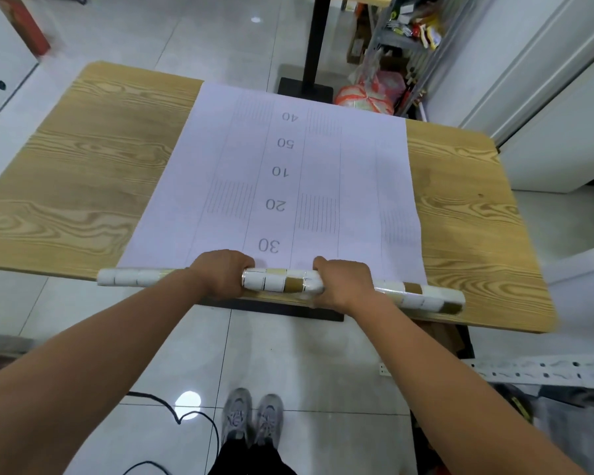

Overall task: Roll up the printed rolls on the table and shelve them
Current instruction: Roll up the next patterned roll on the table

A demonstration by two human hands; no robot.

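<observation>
A long white printed sheet (302, 173) with upside-down numbers and fine line patterns lies flat across the wooden table (83, 159). Its near end is wound into a roll (278, 282) with white and brown blocks, lying along the table's front edge. My left hand (220, 274) grips the roll left of its middle, fingers curled over the top. My right hand (342, 284) grips it just right of the middle in the same way. Both ends of the roll stick out past my hands.
A cluttered metal shelf (402, 39) with bags stands behind the table at the back right. A black table pedestal (312, 56) rises beyond the far edge. A perforated metal rail (542, 370) lies low at the right. A black cable (186, 419) runs across the tiled floor.
</observation>
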